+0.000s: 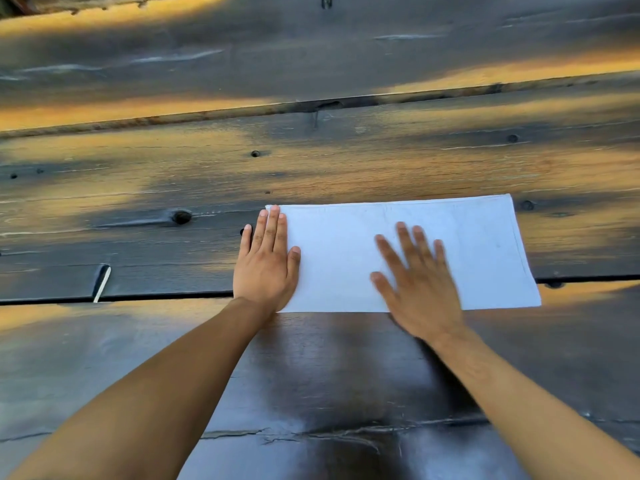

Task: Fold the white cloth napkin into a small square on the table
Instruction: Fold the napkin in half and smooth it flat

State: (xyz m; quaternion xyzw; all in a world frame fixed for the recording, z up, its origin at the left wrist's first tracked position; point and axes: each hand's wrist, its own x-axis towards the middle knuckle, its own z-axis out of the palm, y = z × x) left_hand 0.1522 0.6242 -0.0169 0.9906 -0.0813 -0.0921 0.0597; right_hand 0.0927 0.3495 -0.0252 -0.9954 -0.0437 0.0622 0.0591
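Note:
The white cloth napkin lies flat on the dark wooden table as a long rectangle, wider than it is deep. My left hand rests palm down on its left end, fingers together and pointing away from me. Spread flat with fingers apart, my right hand presses on the napkin's middle near its front edge; it looks slightly blurred. Neither hand grips the cloth. The right end of the napkin is uncovered.
The table is made of wide weathered planks with gaps between them, dark knots and patches of warm light. A thin pale splinter or strip sits in the plank left of my left hand.

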